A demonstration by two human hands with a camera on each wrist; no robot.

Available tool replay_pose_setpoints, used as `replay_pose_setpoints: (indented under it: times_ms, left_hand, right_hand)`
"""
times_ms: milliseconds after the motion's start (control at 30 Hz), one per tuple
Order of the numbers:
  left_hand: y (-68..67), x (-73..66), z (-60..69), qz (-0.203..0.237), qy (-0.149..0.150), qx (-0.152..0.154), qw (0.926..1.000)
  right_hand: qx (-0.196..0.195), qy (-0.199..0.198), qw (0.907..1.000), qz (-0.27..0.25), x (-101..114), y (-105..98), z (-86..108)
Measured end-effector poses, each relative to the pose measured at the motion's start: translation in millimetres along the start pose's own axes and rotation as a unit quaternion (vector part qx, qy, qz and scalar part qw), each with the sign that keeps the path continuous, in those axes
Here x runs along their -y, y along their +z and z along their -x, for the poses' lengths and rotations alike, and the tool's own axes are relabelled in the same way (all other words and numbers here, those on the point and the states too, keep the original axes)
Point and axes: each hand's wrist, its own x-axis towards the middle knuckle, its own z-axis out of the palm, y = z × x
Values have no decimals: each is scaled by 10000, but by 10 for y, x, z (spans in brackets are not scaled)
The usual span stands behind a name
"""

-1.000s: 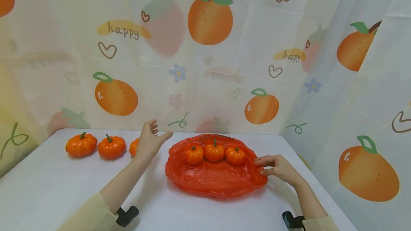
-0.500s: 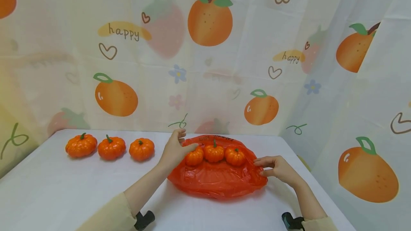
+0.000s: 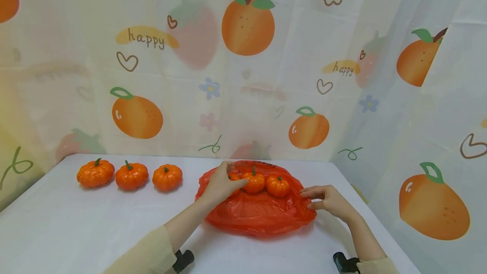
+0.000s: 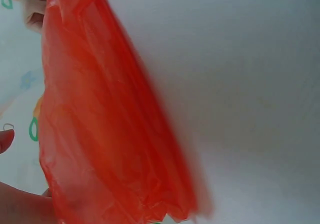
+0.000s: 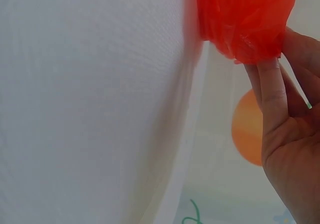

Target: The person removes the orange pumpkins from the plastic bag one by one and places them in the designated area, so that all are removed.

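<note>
A red plastic bag [image 3: 258, 219] lies spread on the table, with three small orange pumpkins in its mouth: a left one [image 3: 233, 176], a middle one [image 3: 254, 183] and a right one [image 3: 278, 186]. Over the bag's left side, my left hand [image 3: 220, 186] has its thumb and fingers apart around the left pumpkin, partly hiding it; whether they touch it is unclear. My right hand [image 3: 332, 200] pinches the bag's right edge. In the right wrist view, the fingers of this hand [image 5: 290, 119] hold the bag's end [image 5: 250, 19]. The left wrist view shows the bag's side [image 4: 105, 109].
Left of the bag, three more orange pumpkins stand in a row on the white table [image 3: 95, 231]: a far-left one [image 3: 95, 173], a centre one [image 3: 131, 176] and a nearer one [image 3: 167, 178]. A fruit-patterned curtain [image 3: 243, 88] hangs behind the table.
My left hand has moved right, from beside the row of pumpkins to the left pumpkin in the bag, uncovering the row's nearest pumpkin. My right hand keeps its place at the bag's edge.
</note>
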Motion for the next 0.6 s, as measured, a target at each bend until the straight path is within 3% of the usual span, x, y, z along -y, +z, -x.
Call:
replay_pose_setpoints:
  times_ms: [300,600]
  left_hand:
    - [-13,116,-73,-287,47,-28,9996]
    - [-16,134,-118,-524,-3,-109,9986]
  right_hand:
    - [24,-8,10000,31,-2,2,-1]
    - [13,64,9999,-80,22,2,15]
